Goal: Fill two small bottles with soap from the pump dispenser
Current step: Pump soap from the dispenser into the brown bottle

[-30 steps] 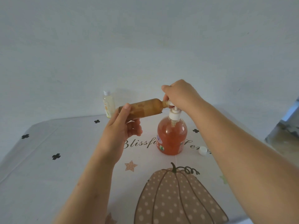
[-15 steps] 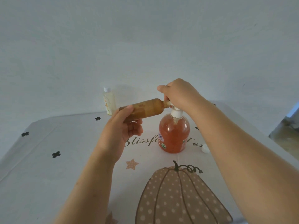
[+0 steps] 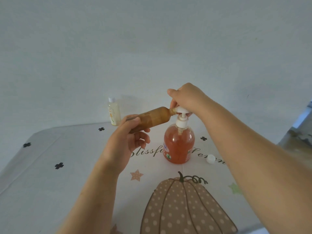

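Dark cursive lettering runs across the tablecloth (image 3: 50, 191). Just right of the left hand (image 3: 125, 142), whose fingers cover the first letter, "lissf" can be read before the pump dispenser (image 3: 179, 146) hides the rest. A second word starts past the dispenser, below the right hand (image 3: 185, 98): "Per" and a few more letters, cut off by the right forearm. On the dispenser's side nearest the left hand sits a white oval label (image 3: 166, 147) with blue print too small to read, and under it a green leaf emblem (image 3: 168, 156). The small pale bottle (image 3: 114, 114) beyond the left hand bears orange print, illegible
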A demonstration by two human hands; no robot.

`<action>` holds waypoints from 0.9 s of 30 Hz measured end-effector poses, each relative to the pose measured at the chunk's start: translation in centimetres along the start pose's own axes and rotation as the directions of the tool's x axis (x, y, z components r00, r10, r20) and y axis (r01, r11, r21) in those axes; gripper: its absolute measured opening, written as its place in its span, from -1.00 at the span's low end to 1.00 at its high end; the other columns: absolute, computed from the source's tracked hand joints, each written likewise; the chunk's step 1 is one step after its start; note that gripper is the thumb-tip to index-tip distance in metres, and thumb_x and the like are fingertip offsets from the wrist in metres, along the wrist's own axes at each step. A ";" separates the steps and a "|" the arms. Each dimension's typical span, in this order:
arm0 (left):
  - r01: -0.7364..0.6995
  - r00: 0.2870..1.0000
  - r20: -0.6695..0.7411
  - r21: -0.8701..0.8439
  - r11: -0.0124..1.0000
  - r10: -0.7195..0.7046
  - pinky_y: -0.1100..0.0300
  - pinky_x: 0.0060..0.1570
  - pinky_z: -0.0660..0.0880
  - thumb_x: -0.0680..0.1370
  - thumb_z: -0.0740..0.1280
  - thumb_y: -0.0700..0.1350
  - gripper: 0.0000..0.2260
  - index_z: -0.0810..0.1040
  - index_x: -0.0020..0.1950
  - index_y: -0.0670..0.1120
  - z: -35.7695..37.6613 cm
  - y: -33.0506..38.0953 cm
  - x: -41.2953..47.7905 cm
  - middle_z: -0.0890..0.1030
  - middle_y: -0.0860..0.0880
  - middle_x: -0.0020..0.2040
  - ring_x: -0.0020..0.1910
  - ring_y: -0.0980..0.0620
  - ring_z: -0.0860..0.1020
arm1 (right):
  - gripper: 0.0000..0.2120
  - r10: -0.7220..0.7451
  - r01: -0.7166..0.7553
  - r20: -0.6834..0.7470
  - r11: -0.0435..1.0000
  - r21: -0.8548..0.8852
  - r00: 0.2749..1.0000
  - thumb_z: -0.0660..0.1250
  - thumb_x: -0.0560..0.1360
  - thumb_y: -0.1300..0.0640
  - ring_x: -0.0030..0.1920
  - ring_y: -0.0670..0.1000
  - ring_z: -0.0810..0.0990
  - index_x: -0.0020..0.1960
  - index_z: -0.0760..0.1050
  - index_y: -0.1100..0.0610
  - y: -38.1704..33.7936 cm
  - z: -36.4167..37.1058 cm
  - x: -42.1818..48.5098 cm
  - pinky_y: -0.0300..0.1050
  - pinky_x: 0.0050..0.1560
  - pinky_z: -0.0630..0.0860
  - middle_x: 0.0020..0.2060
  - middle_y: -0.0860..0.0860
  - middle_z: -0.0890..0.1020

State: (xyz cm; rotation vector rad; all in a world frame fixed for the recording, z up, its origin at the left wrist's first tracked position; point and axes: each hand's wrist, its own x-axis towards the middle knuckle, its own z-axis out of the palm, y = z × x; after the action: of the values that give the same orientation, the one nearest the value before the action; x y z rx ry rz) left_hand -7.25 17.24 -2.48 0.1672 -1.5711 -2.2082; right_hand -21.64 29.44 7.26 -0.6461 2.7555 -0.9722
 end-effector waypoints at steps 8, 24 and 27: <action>-0.015 0.999 -0.036 0.060 0.998 0.018 0.18 -0.38 0.43 0.51 0.29 0.11 -0.57 0.52 0.18 -0.20 0.0 -0.4 -0.1 0.58 -0.11 -0.20 -0.34 -0.05 0.51 | -0.64 0.058 -0.071 -0.105 0.990 -0.123 0.993 0.14 0.62 -0.05 -0.22 0.10 0.57 0.02 0.64 0.14 0.2 1.4 0.6 -0.07 -0.14 0.45 -0.25 0.07 0.64; 0.010 1.000 -0.022 0.041 0.999 -0.009 0.15 -0.35 0.43 0.53 0.36 0.02 -0.77 0.55 0.06 -0.11 -0.2 -0.4 -0.2 0.59 -0.10 -0.22 -0.33 -0.06 0.52 | -0.65 0.045 -0.048 -0.040 0.996 -0.078 0.998 0.19 0.60 -0.02 -0.20 0.12 0.60 0.01 0.65 0.18 0.9 2.4 1.2 0.02 0.07 0.55 -0.17 0.11 0.70; -0.005 1.000 -0.002 0.035 0.999 0.005 0.18 -0.35 0.45 0.50 0.33 0.03 -0.75 0.54 0.07 -0.11 -0.4 -0.2 -0.2 0.60 -0.11 -0.20 -0.31 -0.06 0.54 | -0.63 0.061 -0.066 -0.047 0.992 -0.103 0.997 0.17 0.60 -0.04 -0.18 0.13 0.63 -0.01 0.66 0.17 0.2 1.7 0.5 0.03 0.07 0.56 -0.25 0.08 0.66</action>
State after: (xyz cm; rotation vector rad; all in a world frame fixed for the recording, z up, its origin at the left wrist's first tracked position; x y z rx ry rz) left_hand -7.02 17.05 -2.81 0.1754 -1.6079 -2.1770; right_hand -21.65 28.40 5.85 -0.5544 2.8617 -0.8435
